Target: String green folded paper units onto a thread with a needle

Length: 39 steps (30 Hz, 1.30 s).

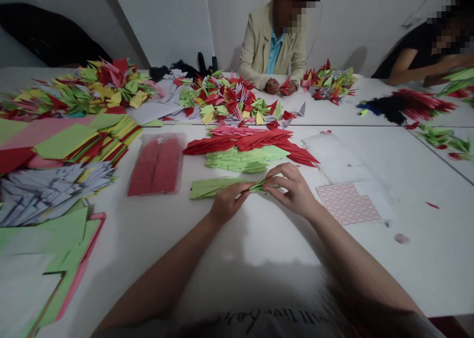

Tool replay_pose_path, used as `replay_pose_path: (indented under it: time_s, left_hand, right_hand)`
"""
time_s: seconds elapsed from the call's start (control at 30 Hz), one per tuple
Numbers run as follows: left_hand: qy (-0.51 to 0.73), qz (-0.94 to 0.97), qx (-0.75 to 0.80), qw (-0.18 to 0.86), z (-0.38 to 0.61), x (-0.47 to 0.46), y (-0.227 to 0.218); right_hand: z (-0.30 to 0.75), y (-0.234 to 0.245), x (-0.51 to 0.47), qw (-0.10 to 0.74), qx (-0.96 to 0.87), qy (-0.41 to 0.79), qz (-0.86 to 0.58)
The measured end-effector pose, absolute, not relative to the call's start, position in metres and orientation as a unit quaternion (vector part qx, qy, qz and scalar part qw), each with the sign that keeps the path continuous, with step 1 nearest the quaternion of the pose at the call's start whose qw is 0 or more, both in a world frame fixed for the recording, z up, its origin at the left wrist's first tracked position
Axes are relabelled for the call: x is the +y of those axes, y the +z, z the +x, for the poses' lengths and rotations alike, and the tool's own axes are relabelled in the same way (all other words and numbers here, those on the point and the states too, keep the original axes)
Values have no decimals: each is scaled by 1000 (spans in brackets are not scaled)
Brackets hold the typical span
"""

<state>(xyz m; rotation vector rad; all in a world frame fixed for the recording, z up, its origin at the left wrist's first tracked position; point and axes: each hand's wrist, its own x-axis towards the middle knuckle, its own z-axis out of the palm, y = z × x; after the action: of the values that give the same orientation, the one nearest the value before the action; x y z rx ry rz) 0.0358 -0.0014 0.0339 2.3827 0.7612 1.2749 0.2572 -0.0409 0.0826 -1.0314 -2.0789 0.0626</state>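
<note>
Between my two hands is a small folded piece of green paper (256,186), its layers slightly fanned. My left hand (230,199) pinches its left end with thumb and fingers. On the other end, the fingertips of my right hand (291,187) are closed. Partly behind my left hand lies a flat stack of folded green paper strips (207,188). Just beyond my hands is a pile of light green folded papers (240,160), with red folded papers (259,140) behind it. A clear packet of red paper (157,165) rests to the left.
Stacks of coloured paper (66,135) and green sheets (62,244) cover the left side. Heaps of folded paper pieces (229,98) line the back. A sticker sheet (348,203) lies at right. Across the table, a person (274,46) handles red paper; another person (411,61) sits far right.
</note>
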Motion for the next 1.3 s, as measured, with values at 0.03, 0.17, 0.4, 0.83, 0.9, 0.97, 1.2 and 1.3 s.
replay_pose_path:
  time_s: [0.03,0.17,0.4,0.83,0.9,0.97,1.2,1.3]
  left_hand:
    - [445,842,261,158,35,-1,33]
    - [440,858,232,130,34,0,29]
    - [440,861,224,122,33,1,29]
    - [448,872,193,47,32,-1,28]
    - [446,874,190,34,33,-2,28]
    - [448,874,187,22,34,-3,28]
    - [446,873,196,5,35,-3,26]
    - [454,868,201,13,35,-3,26]
  right_hand:
    - [257,82,-41,392,-823,13,-411]
    - [254,81,-44,366,-828,0,-424]
    - [250,77,-44,366,-837,16,-407]
    - [244,79,-45,345,-848,23,-401]
    - [243,80,-46,330,-857,5,-395]
    - [242,81,-47,312,-866,-20,-390]
    - [239,75,-47,312,-867,-64,-384]
    - [241,71,-44,339,-857,-44,-387]
